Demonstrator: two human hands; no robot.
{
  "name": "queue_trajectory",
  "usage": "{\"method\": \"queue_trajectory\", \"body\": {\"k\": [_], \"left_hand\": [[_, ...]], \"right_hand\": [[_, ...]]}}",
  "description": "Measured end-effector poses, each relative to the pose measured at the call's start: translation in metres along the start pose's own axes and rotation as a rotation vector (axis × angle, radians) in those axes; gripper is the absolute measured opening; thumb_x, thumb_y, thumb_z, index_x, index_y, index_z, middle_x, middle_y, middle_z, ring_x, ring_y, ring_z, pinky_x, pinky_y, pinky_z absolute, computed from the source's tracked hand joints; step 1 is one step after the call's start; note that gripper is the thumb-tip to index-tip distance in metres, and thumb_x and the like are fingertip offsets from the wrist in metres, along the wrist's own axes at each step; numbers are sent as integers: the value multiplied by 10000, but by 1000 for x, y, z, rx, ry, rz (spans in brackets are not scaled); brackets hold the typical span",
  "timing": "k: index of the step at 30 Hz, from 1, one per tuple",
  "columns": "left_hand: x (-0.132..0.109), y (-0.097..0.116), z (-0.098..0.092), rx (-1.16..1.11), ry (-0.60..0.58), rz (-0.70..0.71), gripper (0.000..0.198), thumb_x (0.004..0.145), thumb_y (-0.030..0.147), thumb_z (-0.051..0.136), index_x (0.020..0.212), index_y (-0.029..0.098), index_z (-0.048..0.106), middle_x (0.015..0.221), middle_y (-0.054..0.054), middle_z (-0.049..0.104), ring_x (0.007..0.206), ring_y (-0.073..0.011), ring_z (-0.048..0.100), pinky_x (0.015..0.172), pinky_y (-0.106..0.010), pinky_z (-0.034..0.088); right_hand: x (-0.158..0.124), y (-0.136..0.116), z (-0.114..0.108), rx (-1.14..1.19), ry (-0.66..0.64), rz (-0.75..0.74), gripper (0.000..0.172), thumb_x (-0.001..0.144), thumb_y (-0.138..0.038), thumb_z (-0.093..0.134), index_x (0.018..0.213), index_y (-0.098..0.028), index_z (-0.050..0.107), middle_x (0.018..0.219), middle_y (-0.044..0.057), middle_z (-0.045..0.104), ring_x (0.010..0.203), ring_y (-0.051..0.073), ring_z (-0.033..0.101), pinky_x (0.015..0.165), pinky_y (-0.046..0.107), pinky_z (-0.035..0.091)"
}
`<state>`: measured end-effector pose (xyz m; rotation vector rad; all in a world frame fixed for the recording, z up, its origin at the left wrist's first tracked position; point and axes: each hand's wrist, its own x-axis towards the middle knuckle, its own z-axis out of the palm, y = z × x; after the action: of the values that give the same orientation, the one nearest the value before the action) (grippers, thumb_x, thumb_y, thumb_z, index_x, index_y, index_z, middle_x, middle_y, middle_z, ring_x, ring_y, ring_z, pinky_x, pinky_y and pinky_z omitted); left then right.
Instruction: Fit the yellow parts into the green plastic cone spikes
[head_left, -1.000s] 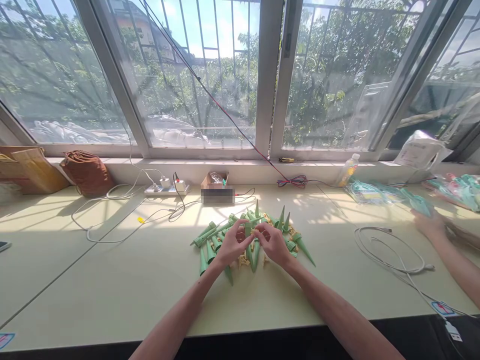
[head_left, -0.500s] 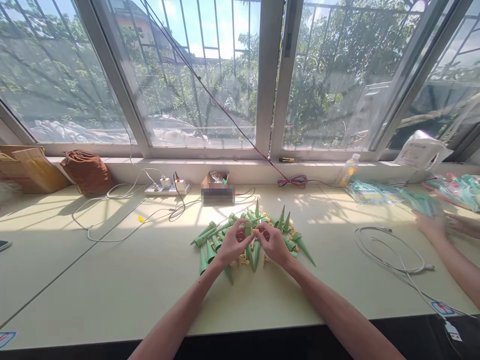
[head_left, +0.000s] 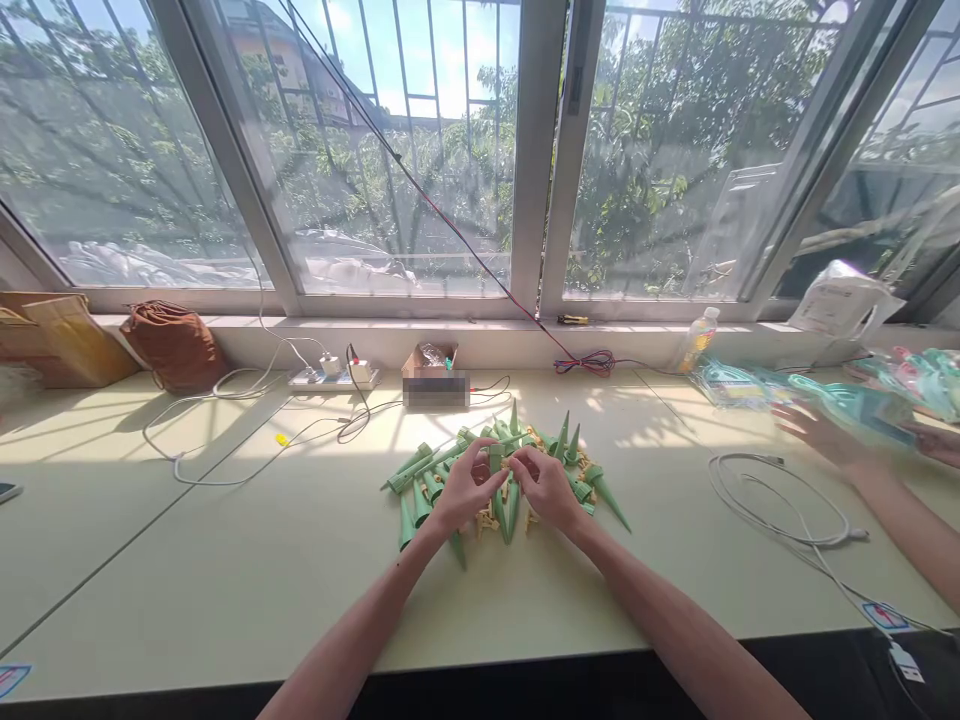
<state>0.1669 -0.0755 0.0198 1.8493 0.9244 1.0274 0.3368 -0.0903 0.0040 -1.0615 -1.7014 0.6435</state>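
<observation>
Over a heap of green cone-shaped plastic watering spikes [head_left: 609, 500], both my hands meet close together. My left hand [head_left: 466, 488] is closed on one green watering spike [head_left: 496, 457], its collar showing between thumb and fingers. Thumb and fingers of my right hand [head_left: 546, 487] pinch a small yellow plastic piece [head_left: 506, 464] against that spike's collar. My fingers partly hide the join between the two. More small yellow pieces [head_left: 486, 520] lie among the spikes below and around my hands.
At right, another person's blurred hand [head_left: 817, 435] reaches over teal plastic-bagged items [head_left: 862, 405]. A coiled white cable [head_left: 784, 540] lies nearer. A bottle [head_left: 697, 340] stands by the window. Behind the heap are a small cardboard box [head_left: 433, 358] and a power strip [head_left: 334, 377].
My hands hold nearly the same pose around the spike and the yellow piece. At right, the other person's hand has moved left, and the teal bagged item there has shifted.
</observation>
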Motion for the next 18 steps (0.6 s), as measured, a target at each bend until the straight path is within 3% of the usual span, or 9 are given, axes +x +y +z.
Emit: {"method": "queue_trajectory", "body": {"k": [9,14,18], "left_hand": [[0,-1,0,9,-6,4,419,854,414,629,1191,218,473,661,67,417,558,-102,414,518,-213,344],[0,-2,0,11,-4,4,422,860,416,623,1196,216,464,664,65,404,564,-104,405,522,-218,334],[-1,0,0,35,-15,14,403,868,411,610,1192,220,466,666,64,396,561,-106,400,517,-221,328]], "right_hand": [[1,0,0,-22,13,36,410,989,-434,389,658,-201,453,551,-25,488,497,126,454,522,247,345],[0,-3,-1,4,0,36,347,974,-452,425,756,-198,516,594,-21,529,520,133,476,528,247,351],[0,-1,0,7,-6,42,370,972,-455,422,701,-206,466,549,-35,476,492,127,433,505,244,316]]}}
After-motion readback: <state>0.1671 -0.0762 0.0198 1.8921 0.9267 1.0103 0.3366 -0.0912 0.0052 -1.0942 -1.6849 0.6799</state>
